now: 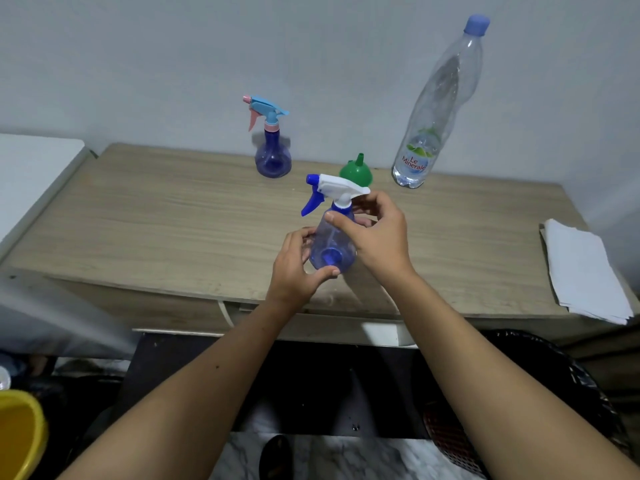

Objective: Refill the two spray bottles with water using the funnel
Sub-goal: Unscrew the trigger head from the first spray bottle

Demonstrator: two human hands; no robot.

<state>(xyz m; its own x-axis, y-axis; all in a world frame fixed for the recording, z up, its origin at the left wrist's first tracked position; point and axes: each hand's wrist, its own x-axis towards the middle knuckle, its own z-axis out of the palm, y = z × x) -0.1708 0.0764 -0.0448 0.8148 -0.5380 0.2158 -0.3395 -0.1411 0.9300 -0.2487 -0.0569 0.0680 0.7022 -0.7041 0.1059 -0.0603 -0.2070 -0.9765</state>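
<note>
Clear-blue spray bottle [332, 242] (seemingly empty) in both hands.

View: single head-worn wide-angle camera; no second view shares the scene
Position: above the near edge of the worktop [138, 216], on the person's head
Facing: forward and down, toward the wall behind the worktop
Nearness: close; both forearms enter from the bottom edge, left hand [294, 268] and right hand [377, 237] sit near frame centre
Coverage: whole worktop width, wall above, floor below
Distortion: edges bow; tall water bottle [440, 102] leans at upper right
</note>
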